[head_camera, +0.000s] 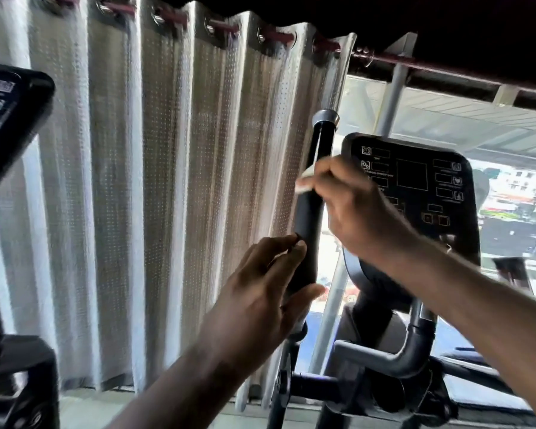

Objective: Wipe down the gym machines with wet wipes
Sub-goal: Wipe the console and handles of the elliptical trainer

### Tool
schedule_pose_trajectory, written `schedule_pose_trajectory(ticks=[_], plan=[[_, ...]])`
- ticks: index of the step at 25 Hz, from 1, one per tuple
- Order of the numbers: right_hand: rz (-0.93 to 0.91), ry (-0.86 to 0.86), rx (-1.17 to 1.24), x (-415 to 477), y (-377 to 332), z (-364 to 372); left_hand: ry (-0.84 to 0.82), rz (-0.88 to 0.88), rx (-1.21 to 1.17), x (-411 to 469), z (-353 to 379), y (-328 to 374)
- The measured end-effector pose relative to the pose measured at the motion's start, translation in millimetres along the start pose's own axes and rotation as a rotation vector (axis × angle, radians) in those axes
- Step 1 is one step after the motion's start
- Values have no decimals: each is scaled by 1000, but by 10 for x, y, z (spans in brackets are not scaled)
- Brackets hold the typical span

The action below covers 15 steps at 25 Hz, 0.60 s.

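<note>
An upright black foam handle (311,212) of an exercise machine rises in the middle, capped by a silver end. My left hand (260,292) grips its lower part, thumb on the right side. My right hand (350,205) holds a white wet wipe (305,181) against the upper part of the handle; only a small edge of the wipe shows past the fingers. The machine's black console (415,187) with white icons stands just right of the handle, partly behind my right hand.
A grey-white eyelet curtain (155,181) hangs behind the handle, with a window to its right. A second machine's console (7,113) juts in at the upper left. Curved black handlebars (396,357) and frame tubes sit low on the right.
</note>
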State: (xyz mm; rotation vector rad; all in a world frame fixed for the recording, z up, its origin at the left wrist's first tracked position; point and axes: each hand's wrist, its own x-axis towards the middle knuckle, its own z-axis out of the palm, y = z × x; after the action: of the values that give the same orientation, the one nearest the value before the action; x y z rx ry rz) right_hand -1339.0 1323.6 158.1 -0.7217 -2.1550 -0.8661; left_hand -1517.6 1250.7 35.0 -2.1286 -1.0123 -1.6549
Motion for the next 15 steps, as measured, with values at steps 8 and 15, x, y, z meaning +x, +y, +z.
schedule_pose_trajectory(ticks=[8, 15], plan=[[7, -141, -262, 466, 208, -259, -77, 107, 38, -66, -39, 8], [82, -199, -124, -364, -731, -337, -96, 72, -90, -335, -2, -82]])
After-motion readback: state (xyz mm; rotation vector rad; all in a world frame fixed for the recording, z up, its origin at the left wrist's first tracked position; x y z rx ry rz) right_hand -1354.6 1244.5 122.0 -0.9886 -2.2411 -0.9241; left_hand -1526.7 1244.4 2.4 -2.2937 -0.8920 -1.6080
